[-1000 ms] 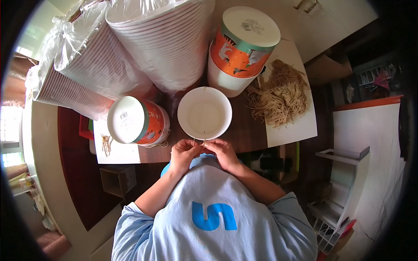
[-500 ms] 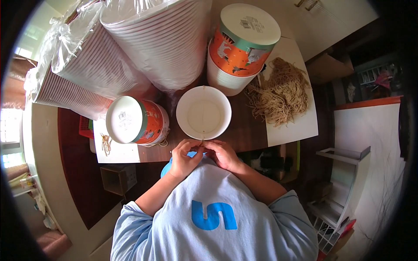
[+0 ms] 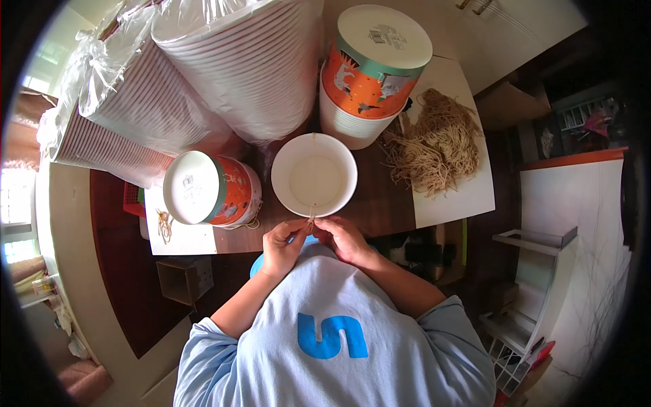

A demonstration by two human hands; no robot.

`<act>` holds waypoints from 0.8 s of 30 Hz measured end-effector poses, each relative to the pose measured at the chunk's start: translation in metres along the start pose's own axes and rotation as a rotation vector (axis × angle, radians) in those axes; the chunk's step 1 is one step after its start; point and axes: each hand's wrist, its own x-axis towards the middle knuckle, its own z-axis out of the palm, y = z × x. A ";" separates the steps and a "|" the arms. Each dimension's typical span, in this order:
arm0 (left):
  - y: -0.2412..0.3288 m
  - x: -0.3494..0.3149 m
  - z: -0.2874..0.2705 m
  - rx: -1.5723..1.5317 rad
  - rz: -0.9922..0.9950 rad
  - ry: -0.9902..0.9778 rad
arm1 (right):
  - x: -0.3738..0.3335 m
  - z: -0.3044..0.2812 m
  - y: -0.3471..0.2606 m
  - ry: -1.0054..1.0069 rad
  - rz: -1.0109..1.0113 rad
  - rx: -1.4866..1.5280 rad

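A white round paper tub [image 3: 281, 178] stands mouth up at the near edge of the table, in front of my chest. A thin tan string [image 3: 312, 211] runs at its near rim, and a bit of it shows on the inner wall. My left hand [image 3: 283, 247] pinches the string just outside that rim, its fingers curled together. Pressed close beside it, my right hand [image 3: 344, 240] also has its fingertips closed on the string. The fingertips partly hide the string between them.
A heap of tan strings [image 3: 437, 146] lies on a white board at the right. Orange-printed tubs [image 3: 371, 85] are stacked upside down behind it, with another orange tub [image 3: 234, 188] at left. Tall plastic-wrapped stacks of white tubs [image 3: 244, 68] fill the back left. Loose string [image 3: 164, 227] lies at far left.
Both hands have shifted slightly left and stay together at the rim. The tub has moved a little left in the picture, and more string shows at its near rim.
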 end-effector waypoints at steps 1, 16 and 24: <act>0.000 -0.001 0.000 -0.069 -0.041 0.005 | 0.000 0.001 -0.001 -0.031 -0.009 -0.003; -0.012 0.001 -0.003 -0.619 -0.418 0.048 | 0.003 -0.005 0.002 0.223 -0.440 -0.821; -0.013 0.001 -0.001 -0.669 -0.396 0.023 | -0.004 -0.002 -0.006 0.000 -0.201 -0.365</act>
